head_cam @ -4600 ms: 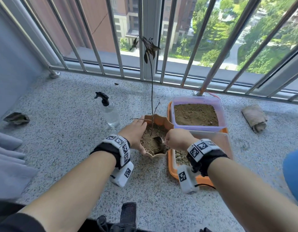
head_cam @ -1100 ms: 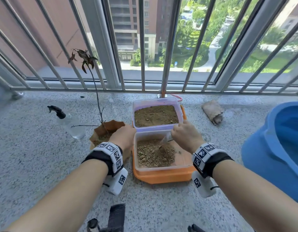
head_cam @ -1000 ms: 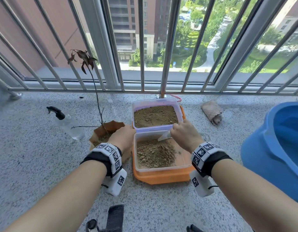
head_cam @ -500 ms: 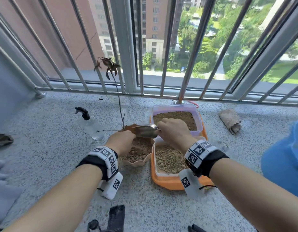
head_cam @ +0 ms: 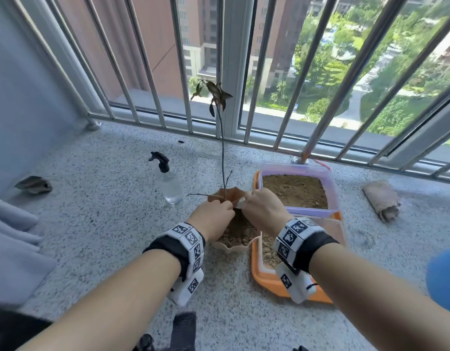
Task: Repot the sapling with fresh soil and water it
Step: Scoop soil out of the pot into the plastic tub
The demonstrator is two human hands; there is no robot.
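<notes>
Brown scalloped pot [head_cam: 227, 195] with the sapling [head_cam: 222, 148] sits beside the orange tray [head_cam: 267, 279]; your left hand [head_cam: 213, 220] grips its rim, your right hand [head_cam: 263, 211] clenches a spoon [head_cam: 240, 203] over the soil.

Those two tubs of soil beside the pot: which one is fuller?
The purple-rimmed tub, farther from the person by the railing, is filled nearly to its rim. The clear tub nearer the right hand holds only a low layer.
</notes>
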